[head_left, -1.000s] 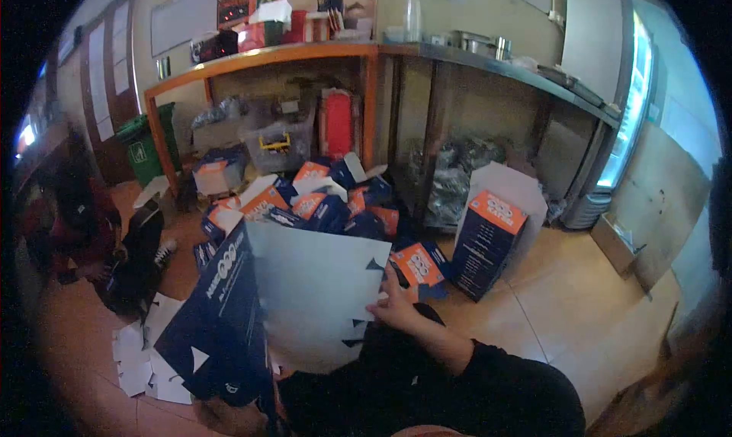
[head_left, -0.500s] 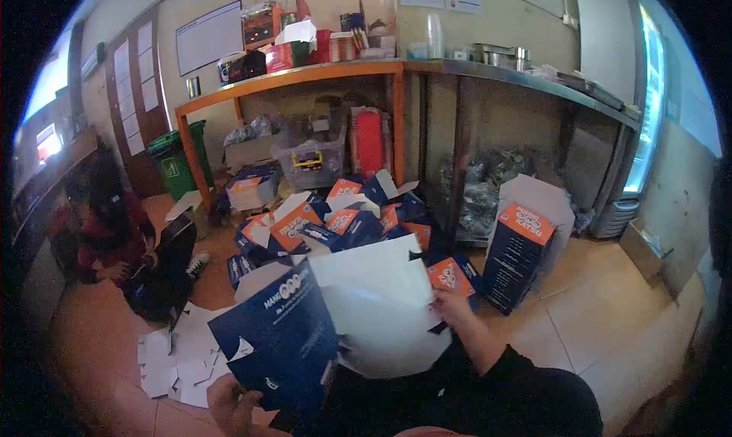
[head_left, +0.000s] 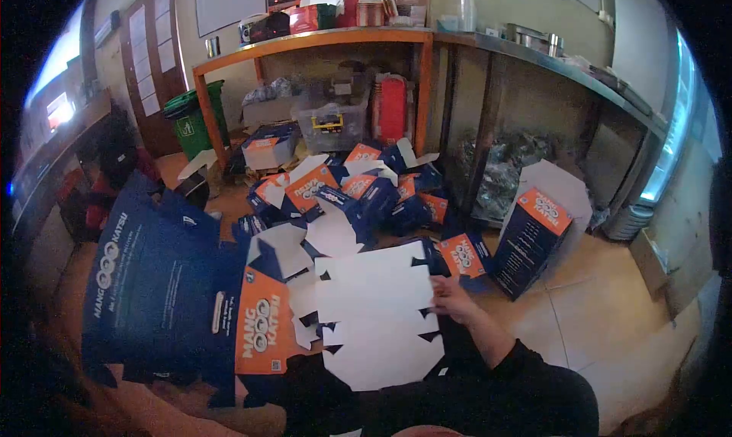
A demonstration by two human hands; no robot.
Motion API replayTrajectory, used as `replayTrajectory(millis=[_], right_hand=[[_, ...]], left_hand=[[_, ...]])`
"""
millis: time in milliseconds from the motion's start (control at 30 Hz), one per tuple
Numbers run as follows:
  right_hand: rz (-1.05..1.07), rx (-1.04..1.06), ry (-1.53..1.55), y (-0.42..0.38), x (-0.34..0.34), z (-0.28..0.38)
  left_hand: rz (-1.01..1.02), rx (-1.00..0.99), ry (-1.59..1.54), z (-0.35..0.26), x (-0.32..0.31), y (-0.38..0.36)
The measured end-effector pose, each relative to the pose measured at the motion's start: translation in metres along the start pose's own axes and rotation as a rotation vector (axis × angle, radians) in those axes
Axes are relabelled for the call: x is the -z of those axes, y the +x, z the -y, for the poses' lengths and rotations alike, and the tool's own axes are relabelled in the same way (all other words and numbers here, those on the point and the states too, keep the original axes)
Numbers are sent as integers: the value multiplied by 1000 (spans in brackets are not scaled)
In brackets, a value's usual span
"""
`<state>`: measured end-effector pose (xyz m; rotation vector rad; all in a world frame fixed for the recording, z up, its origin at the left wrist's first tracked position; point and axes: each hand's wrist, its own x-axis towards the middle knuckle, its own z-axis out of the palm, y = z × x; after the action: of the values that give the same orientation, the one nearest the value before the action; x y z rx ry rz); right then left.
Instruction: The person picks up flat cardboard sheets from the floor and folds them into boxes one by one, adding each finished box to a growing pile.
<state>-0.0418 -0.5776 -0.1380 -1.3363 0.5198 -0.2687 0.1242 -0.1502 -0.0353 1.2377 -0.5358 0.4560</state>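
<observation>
The right hand [head_left: 455,300], nearly closed, pinches the white sheet [head_left: 377,315] while the left hand [head_left: 149,392] meets the blue carton [head_left: 156,284], its opening too dim to tell.

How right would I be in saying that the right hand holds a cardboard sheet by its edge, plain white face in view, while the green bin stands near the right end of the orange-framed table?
Not quite: the head view shows the green bin near the left end of the orange-framed table. The right hand does hold the white-faced cardboard sheet by its edge.
</observation>
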Motion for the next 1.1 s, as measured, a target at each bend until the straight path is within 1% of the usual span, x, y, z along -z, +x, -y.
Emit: replayTrajectory(millis=[67,167,200,267,300,333,367,400,467,500,600,633,667,700,733,800,833,900,967,1000,1067,1100], right_hand=[[60,-65,-176,-23,-26,26],[-61,487,-1272,0,-12,1],[-9,494,-1007,-11,-26,23],[99,488,-483,-54,-75,94],[134,662,-557,-64,-83,109],[173,834,-627,-72,-90,120],[217,1005,-695,-76,-94,128],[225,1062,-723,-77,-97,133],[247,1182,-777,-77,-99,140],[192,1241,-791,-79,-100,144],[297,1061,-722,-83,-95,151],[305,1073,-784,-82,-93,151],[308,968,-838,-85,-97,158],[308,861,-889,-93,-107,170],[305,755,-937,-97,-113,176],[309,875,-820,-92,-105,170],[310,935,-758,-90,-106,172],[429,924,-875,-90,-105,178],[546,869,-938,-89,-109,177],[539,882,-961,-87,-109,174],[522,907,-1005,-82,-110,169],[472,906,-1013,-81,-108,167]], left_hand=[[-16,-18,-42,5,-14,-1],[-11,-52,-125,12,-42,-11],[20,-65,-154,13,-52,-15],[128,-80,-211,14,-76,-25],[240,-57,-203,11,-90,-28],[407,14,-115,2,-105,-27],[625,120,61,-15,-118,-22],[722,96,72,-18,-128,-25],[843,117,50,-23,-138,-26],[887,121,29,-22,-140,-25],[1040,147,-18,-19,-142,-21],[1105,175,-30,-21,-143,-21],[1171,199,-42,-23,-145,-22],[1139,136,-71,-15,-148,-28],[1124,223,-79,-12,-150,-31],[1090,391,-97,-11,-156,-34],[1072,528,-149,-6,-158,-36],[1031,805,-253,7,-163,-45],[1044,752,-226,9,-167,-50],[1053,725,-210,10,-168,-52],[1008,811,-223,9,-169,-55],[984,853,-232,9,-169,-57]])
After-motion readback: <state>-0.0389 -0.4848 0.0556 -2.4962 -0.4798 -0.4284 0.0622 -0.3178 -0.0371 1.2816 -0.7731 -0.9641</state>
